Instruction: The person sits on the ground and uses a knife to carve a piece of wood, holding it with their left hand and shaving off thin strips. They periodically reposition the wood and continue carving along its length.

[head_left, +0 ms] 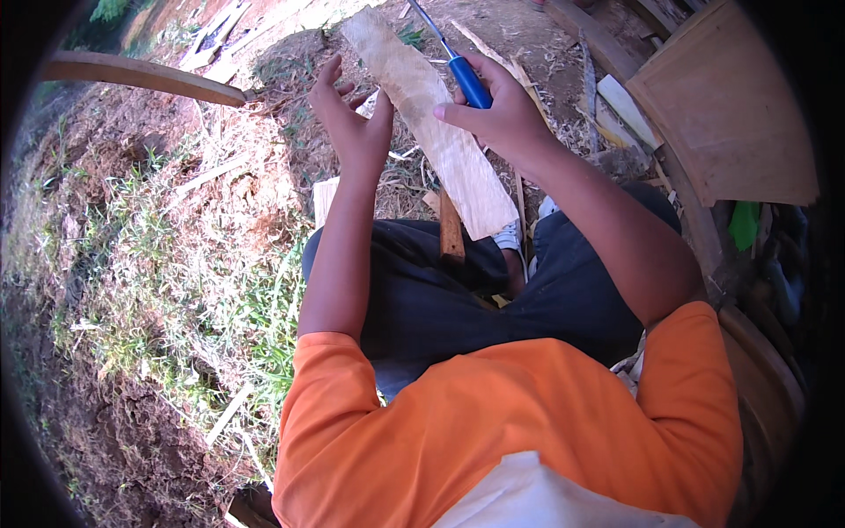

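Observation:
A long, pale strip of wood (458,158) with a rough surface slants before me, from the top middle down toward my lap. Along its left edge is my left hand (356,123), fingers apart and curved; its thumb tip meets or nearly meets the wood. My right hand (506,110) is closed around the blue handle (470,84) of a tool with a thin metal shaft, pointing up and left. The tool's tip is cut off by the frame, so its exact kind is unclear. My right thumb overlaps the strip's right edge.
Between my legs a brown wooden piece (451,236) stands under the strip. A beam (145,77) juts in at upper left. Broad wooden boards (731,114) lie at right, near a pale offcut (628,110). Grass (255,326), soil and wood shavings cover the ground.

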Demonstrator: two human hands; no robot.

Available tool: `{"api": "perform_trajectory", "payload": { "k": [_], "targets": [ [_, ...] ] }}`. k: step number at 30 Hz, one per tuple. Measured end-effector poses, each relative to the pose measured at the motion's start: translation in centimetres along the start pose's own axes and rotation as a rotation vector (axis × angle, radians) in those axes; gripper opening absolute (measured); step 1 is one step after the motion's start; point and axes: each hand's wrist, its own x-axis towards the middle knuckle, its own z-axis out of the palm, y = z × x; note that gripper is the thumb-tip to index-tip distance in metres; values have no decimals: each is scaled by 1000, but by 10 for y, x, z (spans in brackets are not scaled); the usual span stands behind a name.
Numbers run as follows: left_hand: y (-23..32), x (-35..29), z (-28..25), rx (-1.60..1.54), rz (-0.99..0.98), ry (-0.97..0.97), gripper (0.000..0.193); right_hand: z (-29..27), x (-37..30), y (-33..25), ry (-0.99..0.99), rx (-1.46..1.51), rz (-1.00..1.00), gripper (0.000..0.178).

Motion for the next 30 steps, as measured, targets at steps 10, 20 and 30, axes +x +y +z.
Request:
{"api": "perform_trajectory", "payload": {
  "k": [10, 20, 30],
  "targets": [
    [51, -34, 20, -872, -1112, -456, 55, -9, 12, 16, 88, -318, -164, 78],
    [-17, -3, -12, -358, -639, 1, 39, -6, 4, 4, -219, -150, 124, 56],
    [-55, 16, -43, -319, -364, 123, 56, 15, -24, 7, -434, -310, -37, 51]
  ]
}}
